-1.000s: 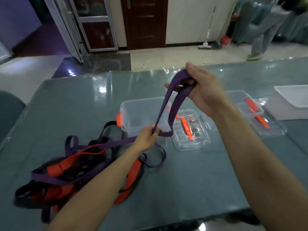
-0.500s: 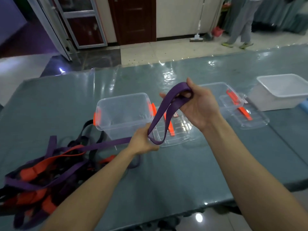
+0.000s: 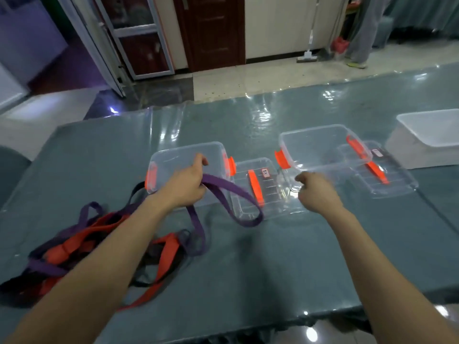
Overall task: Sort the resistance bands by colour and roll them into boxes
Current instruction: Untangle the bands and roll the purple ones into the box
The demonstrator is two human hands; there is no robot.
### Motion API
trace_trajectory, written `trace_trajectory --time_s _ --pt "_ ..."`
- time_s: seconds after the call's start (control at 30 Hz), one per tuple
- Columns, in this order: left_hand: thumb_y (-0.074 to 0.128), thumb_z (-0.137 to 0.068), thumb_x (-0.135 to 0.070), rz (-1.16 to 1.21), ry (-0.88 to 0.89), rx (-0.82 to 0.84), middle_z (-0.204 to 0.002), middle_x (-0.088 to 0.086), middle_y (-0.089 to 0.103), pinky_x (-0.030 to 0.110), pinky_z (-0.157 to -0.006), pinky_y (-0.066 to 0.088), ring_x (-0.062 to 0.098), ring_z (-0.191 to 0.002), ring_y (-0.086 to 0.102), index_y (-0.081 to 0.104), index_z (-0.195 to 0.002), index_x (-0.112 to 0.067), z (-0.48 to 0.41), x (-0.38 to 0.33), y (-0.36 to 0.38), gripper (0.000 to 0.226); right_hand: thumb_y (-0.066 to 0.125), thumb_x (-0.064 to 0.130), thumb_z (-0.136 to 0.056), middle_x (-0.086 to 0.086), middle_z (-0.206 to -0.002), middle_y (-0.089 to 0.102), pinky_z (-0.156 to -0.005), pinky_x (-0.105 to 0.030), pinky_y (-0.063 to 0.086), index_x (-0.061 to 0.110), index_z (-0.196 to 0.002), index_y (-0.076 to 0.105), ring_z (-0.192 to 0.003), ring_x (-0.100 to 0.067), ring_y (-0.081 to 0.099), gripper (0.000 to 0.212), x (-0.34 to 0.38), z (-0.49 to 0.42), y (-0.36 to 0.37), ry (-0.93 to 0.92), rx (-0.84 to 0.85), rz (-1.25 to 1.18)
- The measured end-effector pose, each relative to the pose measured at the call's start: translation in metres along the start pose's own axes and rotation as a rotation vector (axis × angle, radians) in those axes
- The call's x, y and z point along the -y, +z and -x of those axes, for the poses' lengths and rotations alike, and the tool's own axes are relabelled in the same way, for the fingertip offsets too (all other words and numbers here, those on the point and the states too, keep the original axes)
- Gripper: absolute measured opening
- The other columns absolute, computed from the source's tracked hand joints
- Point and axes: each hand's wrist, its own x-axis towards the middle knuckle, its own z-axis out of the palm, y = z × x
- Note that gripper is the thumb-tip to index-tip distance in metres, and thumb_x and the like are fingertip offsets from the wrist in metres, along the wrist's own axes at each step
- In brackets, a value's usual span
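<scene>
A tiled communal hall: long covered table (image 3: pixel 273 256), wooden door (image 3: pixel 211 33), mop (image 3: pixel 307 57) by wall.

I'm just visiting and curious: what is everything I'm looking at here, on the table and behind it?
held band: 1, purple, gripped by one hand, loop trailing to the table
band pile: count unclear, purple, orange and black, tangled at the table's left
boxes: 2, clear with orange latches, mid-table: left box, right box
lids: 2, clear with orange handles, each to the right of its box: left lid, right lid
tub: 1, white, far right
table: 1, grey-green, glossy
mop: 1, white, by the back wall
bystander: 1, grey trousers, background right
left hand: grips the held band
right hand: fingers curled, by the left lid; grip unclear
</scene>
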Motion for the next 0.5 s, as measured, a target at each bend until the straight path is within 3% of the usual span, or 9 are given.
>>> trace_trajectory --time_s 0.07,0.13,0.2,0.23,0.27,0.33,0.4,0.5 --pt "0.055 -0.085 0.001 -0.043 -0.002 0.108 -0.084 0.011 0.063 0.053 -0.077 0.055 0.028 -0.074 0.064 0.023 -0.129 -0.030 0.009 0.006 -0.023 0.063 0.065 0.007 -0.094 -0.009 -0.144 0.066 -0.113 -0.044 0.049 0.011 -0.141 0.064 -0.133 -0.027 0.062 0.047 0.039 0.002 0.029 -0.286 0.017 -0.223" --pt "0.056 -0.087 0.003 -0.037 0.006 0.173 -0.096 0.016 0.065 0.051 -0.085 0.055 0.033 -0.085 0.066 0.026 -0.135 -0.021 0.023 0.014 -0.036 0.062 0.080 0.029 -0.093 -0.001 -0.153 0.060 -0.119 -0.037 0.044 0.015 -0.153 0.054 -0.140 -0.017 0.055 0.067 0.092 0.007 0.052 -0.522 0.110 -0.299" --pt "0.066 -0.090 0.000 0.051 0.029 0.147 -0.104 0.009 0.066 0.042 -0.090 0.055 0.030 -0.093 0.067 0.031 -0.130 -0.019 0.037 0.024 -0.043 0.056 0.087 0.047 -0.086 0.004 -0.163 0.049 -0.119 -0.026 0.035 0.020 -0.163 0.040 -0.146 -0.012 0.046 0.094 0.141 0.012 0.071 -0.595 0.272 -0.322" --pt "0.073 -0.090 -0.002 0.113 0.039 0.107 -0.105 0.004 0.069 0.038 -0.090 0.055 0.026 -0.094 0.068 0.035 -0.127 -0.019 0.044 0.028 -0.048 0.056 0.088 0.049 -0.084 0.004 -0.161 0.051 -0.115 -0.023 0.036 0.020 -0.163 0.040 -0.144 -0.013 0.048 0.097 0.161 0.014 0.078 -0.603 0.341 -0.316" --pt "0.080 -0.087 -0.004 0.174 0.045 0.054 -0.104 0.000 0.071 0.035 -0.091 0.055 0.022 -0.094 0.069 0.039 -0.125 -0.018 0.049 0.033 -0.053 0.058 0.089 0.045 -0.084 0.000 -0.152 0.060 -0.110 -0.026 0.042 0.018 -0.157 0.047 -0.136 -0.017 0.056 0.088 0.177 0.015 0.082 -0.611 0.387 -0.313" --pt "0.088 -0.081 -0.007 0.274 0.050 -0.059 -0.101 -0.004 0.075 0.031 -0.089 0.056 0.018 -0.091 0.072 0.047 -0.119 -0.022 0.057 0.047 -0.062 0.058 0.084 0.031 -0.092 -0.009 -0.115 0.074 -0.092 -0.039 0.052 0.011 -0.127 0.066 -0.103 -0.025 0.068 0.044 0.198 0.017 0.086 -0.639 0.410 -0.331" --pt "0.093 -0.077 -0.010 0.331 0.047 -0.123 -0.102 -0.005 0.074 0.029 -0.088 0.058 0.016 -0.094 0.072 0.055 -0.114 -0.024 0.063 0.064 -0.063 0.054 0.074 0.019 -0.099 -0.013 -0.091 0.074 -0.080 -0.046 0.053 0.009 -0.100 0.067 -0.085 -0.029 0.067 0.011 0.206 0.018 0.080 -0.680 0.361 -0.332" --pt "0.094 -0.080 -0.012 0.336 -0.004 -0.022 -0.115 -0.005 0.074 0.030 -0.097 0.056 0.014 -0.107 0.070 0.066 -0.119 -0.021 0.072 0.094 -0.033 0.049 0.076 0.021 -0.093 0.007 -0.065 0.054 -0.066 -0.035 0.044 0.014 -0.082 0.062 -0.062 -0.014 0.050 0.019 0.203 0.018 0.053 -0.697 0.304 -0.347"
